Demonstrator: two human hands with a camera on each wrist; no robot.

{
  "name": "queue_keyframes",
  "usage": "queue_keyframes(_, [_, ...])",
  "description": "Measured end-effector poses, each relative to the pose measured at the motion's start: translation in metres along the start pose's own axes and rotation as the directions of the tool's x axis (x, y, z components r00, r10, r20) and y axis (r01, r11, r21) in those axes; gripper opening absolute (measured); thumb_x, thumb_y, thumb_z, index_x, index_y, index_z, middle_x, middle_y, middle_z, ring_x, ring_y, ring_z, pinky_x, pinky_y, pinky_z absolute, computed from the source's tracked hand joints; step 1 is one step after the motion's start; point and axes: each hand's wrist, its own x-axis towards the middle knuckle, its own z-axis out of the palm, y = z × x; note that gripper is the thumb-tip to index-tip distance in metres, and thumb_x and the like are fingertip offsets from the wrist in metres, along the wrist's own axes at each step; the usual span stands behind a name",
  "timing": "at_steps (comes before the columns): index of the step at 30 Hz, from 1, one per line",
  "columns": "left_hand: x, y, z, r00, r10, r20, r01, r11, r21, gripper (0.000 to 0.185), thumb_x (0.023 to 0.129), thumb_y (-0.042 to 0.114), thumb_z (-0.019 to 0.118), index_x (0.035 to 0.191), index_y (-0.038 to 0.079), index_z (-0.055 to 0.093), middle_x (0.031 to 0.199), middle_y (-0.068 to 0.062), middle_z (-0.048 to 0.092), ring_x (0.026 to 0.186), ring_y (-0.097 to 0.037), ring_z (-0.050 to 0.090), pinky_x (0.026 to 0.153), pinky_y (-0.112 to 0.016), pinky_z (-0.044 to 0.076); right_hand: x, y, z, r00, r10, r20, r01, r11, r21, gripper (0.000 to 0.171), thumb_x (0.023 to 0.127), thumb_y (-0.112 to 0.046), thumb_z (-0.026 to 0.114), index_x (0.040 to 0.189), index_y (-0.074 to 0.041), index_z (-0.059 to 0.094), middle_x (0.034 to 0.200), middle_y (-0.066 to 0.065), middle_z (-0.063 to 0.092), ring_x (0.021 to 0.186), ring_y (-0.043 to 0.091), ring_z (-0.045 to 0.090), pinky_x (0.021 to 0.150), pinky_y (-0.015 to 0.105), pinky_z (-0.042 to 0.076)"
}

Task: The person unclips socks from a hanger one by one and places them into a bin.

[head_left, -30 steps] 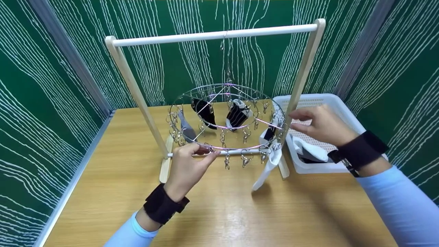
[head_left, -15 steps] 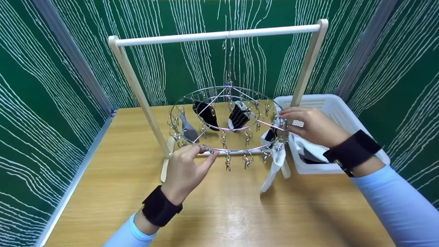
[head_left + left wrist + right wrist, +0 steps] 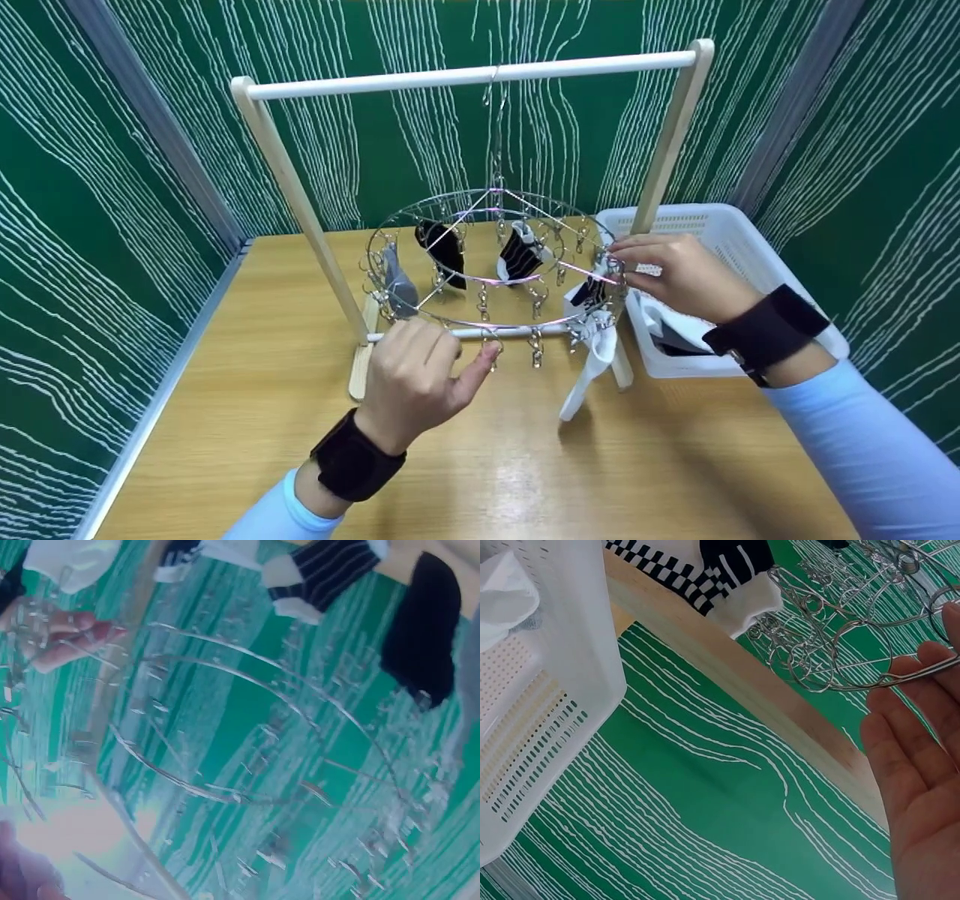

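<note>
The round wire clip hanger hangs from the white rail of the wooden rack standing on the desk, and since half a second ago its ring has turned a little, the grey sock riding further left and the white sock swinging closer to the near rim. The left hand has slid along the near rim, its grip now curled and pinching a dangling clip between thumb and fingers. The right hand, in front of the white basket, stays at the ring's right edge, its grip pinching the wire there.
</note>
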Motion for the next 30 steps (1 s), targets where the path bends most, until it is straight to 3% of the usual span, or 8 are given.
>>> queue_keyframes(4, [0.009, 0.005, 0.002, 0.998, 0.048, 0.032, -0.048, 0.999, -0.005, 0.03, 0.104, 0.029, 0.073, 0.086, 0.005, 0.077, 0.083, -0.006, 0.076, 0.076, -0.023, 0.07, 0.072, -0.034, 0.06, 0.001, -0.002, 0.001, 1.0, -0.003, 0.004, 0.003, 1.0, 0.0, 0.027, 0.085, 0.014, 0.083, 0.11, 0.006, 0.08, 0.116, 0.025, 0.08, 0.108, 0.045, 0.078, 0.09, 0.056, 0.064])
queue_keyframes(8, [0.014, 0.008, 0.005, 0.993, 0.074, 0.088, -0.075, 0.997, 0.008, 0.016, 0.099, 0.018, 0.079, 0.102, 0.003, 0.084, 0.1, -0.01, 0.083, 0.093, -0.025, 0.077, 0.087, -0.036, 0.064, 0.002, -0.003, 0.004, 0.998, -0.051, -0.025, 0.05, 0.999, -0.019, 0.028, 0.082, 0.016, 0.083, 0.109, 0.007, 0.08, 0.113, 0.025, 0.08, 0.106, 0.045, 0.078, 0.091, 0.057, 0.064])
queue_keyframes(15, [0.011, 0.002, 0.008, 0.988, 0.091, 0.125, -0.095, 0.995, 0.032, 0.011, 0.095, 0.0, 0.074, 0.1, 0.001, 0.083, 0.094, -0.01, 0.082, 0.085, -0.026, 0.076, 0.078, -0.035, 0.065, 0.002, -0.01, 0.005, 0.993, -0.098, -0.059, 0.095, 0.995, -0.043, 0.028, 0.081, 0.015, 0.085, 0.107, 0.006, 0.081, 0.11, 0.024, 0.081, 0.106, 0.045, 0.077, 0.094, 0.059, 0.063])
queue_keyframes(22, [0.007, -0.007, 0.004, 0.992, 0.081, 0.098, -0.088, 0.994, 0.064, 0.009, 0.095, -0.003, 0.074, 0.097, 0.0, 0.082, 0.089, -0.009, 0.081, 0.08, -0.024, 0.076, 0.078, -0.035, 0.066, 0.002, -0.018, 0.003, 0.986, -0.143, -0.089, 0.136, 0.988, -0.073, 0.026, 0.079, 0.011, 0.089, 0.103, 0.004, 0.081, 0.105, 0.022, 0.081, 0.103, 0.043, 0.075, 0.091, 0.059, 0.063])
queue_keyframes(30, [-0.004, -0.017, 0.003, 0.996, 0.042, 0.084, -0.049, 0.995, 0.092, 0.007, 0.092, -0.001, 0.077, 0.096, 0.001, 0.083, 0.091, -0.011, 0.083, 0.087, -0.026, 0.082, 0.083, -0.038, 0.068, 0.0, -0.025, 0.002, 0.991, -0.12, -0.063, 0.116, 0.991, -0.073, 0.028, 0.081, -0.006, 0.094, 0.106, 0.001, 0.082, 0.107, 0.018, 0.081, 0.103, 0.037, 0.073, 0.09, 0.053, 0.062])
